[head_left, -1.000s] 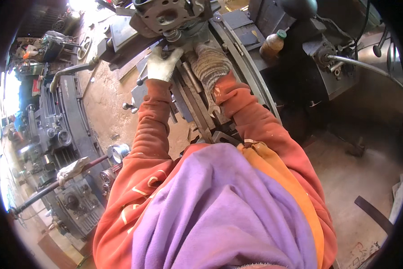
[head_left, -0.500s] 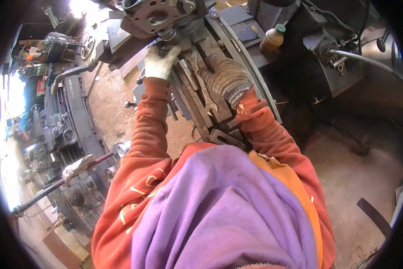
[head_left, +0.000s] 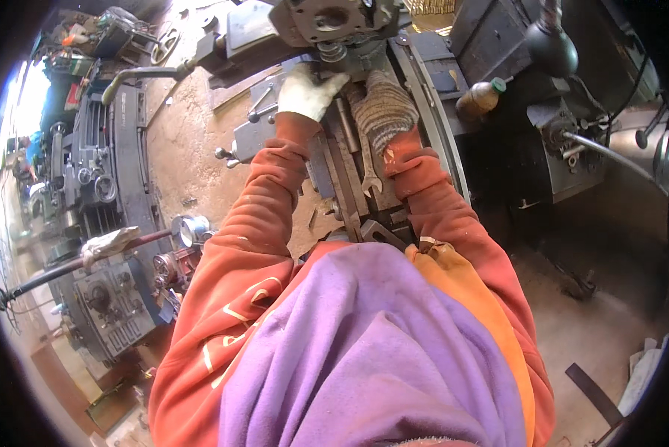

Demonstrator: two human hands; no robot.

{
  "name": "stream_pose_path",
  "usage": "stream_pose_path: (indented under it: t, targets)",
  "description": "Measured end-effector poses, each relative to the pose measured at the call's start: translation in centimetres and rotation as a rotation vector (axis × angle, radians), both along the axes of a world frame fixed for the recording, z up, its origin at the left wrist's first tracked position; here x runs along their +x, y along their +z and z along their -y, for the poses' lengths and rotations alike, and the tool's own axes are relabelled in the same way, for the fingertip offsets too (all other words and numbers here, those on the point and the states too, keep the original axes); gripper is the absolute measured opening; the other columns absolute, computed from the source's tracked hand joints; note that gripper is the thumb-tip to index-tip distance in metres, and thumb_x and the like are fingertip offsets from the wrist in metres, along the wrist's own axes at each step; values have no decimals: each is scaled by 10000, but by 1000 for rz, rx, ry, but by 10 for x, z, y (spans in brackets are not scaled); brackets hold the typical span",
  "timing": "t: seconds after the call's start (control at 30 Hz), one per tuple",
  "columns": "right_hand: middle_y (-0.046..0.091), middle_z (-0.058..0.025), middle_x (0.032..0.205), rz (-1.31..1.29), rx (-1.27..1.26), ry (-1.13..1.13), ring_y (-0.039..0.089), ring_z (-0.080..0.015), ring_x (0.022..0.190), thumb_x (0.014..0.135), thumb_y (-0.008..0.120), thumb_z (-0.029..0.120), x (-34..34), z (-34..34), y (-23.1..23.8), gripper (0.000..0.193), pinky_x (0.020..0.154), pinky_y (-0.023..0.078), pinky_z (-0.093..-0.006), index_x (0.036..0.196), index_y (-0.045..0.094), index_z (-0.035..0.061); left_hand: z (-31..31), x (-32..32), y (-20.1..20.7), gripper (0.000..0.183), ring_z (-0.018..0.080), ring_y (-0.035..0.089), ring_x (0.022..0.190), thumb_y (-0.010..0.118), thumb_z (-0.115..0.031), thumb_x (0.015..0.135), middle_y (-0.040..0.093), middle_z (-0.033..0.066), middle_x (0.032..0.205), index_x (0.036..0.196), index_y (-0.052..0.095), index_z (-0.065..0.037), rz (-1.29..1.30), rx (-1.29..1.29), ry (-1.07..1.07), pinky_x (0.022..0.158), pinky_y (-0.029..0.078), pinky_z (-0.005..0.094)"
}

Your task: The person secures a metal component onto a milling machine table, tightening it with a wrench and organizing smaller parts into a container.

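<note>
At far left, a long grey metal lathe (head_left: 126, 167) stands on the floor, and a dark bar draped with a pale rag (head_left: 109, 244) slants up in front of it. The left arm, in a rust-orange sleeve (head_left: 264, 197), reaches forward and slightly inward. Its left hand, in an off-white fabric glove (head_left: 303, 95), sits back-up with the thumb angled right, apart from the fingers; their tips are unclear beneath the holed, grey cast-metal part (head_left: 302, 26), so I cannot tell whether they grip.

Between the hands, a smooth grey metal cylinder (head_left: 347, 123) lies lengthwise on the long grey machine bed. Just right of it lies a steel open-ended wrench (head_left: 366, 158), its jaw toward the wearer, its far end hidden by the right hand, in a brown-grey striped knit glove (head_left: 384, 110). That arm reaches forward, bending inward at the wrist; its fingertips are hidden, so their closure cannot be told. Further right stands a tilted brownish bottle with a green cap (head_left: 477, 101).
</note>
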State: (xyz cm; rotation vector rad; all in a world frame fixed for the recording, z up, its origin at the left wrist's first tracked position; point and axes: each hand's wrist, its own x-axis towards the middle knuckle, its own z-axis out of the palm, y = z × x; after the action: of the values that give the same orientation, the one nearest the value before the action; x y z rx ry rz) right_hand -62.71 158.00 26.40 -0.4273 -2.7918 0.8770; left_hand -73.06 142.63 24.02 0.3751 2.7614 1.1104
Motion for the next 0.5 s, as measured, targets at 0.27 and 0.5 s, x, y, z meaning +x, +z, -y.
stream_pose_path:
  t: [0.27, 0.5]
  targets:
    - [695, -266, 1208, 67, -73, -61, 657, -457, 1123, 995, 614, 450, 8, 14, 25, 523, 950, 526, -524, 1320, 625, 40, 15, -6, 8, 699, 383, 687, 1140, 820, -533, 790, 734, 216, 1180, 1249, 676, -25, 10, -106, -85, 986, 532, 441]
    - [703, -258, 1194, 53, -67, -47, 662, -443, 1134, 909, 709, 415, -6, 13, 30, 537, 941, 541, -510, 1301, 636, 54, -8, 27, 70, 696, 391, 685, 1139, 765, -571, 817, 733, 228, 1171, 1255, 685, -36, -69, 54, 46, 1004, 528, 451]
